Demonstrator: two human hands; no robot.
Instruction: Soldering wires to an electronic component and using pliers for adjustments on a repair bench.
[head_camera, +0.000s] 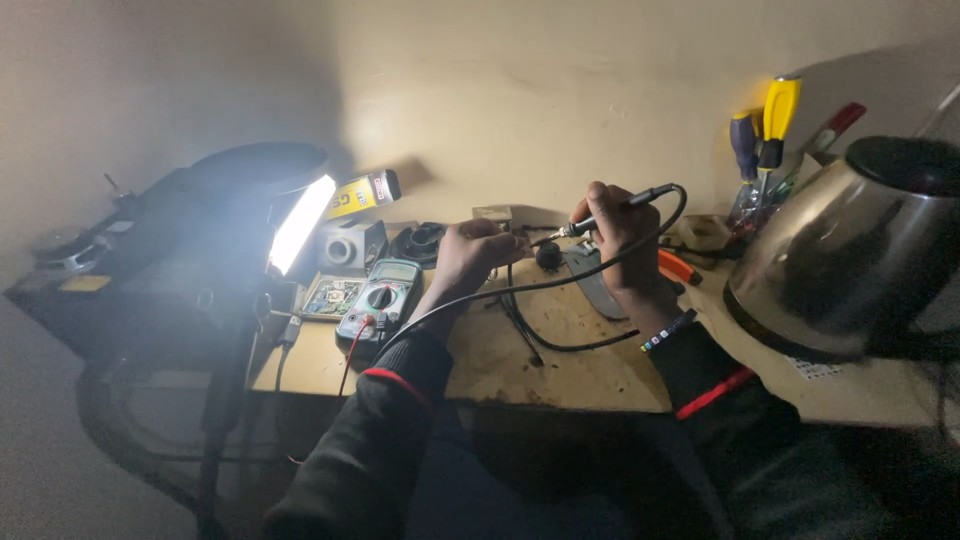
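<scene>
The dark sleeves led to the right hand gripping a soldering iron pen-style, while the left hand pinched a small part (steadiness there mattered most, I judged) beside the multimeter.

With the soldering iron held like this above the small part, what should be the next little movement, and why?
Probably lower the tip slightly onto the small part pinched by the left hand. The right hand holds the soldering iron like a pen, its tip pointing at that part and seemingly just short of it, though contact is hard to judge here.
</scene>
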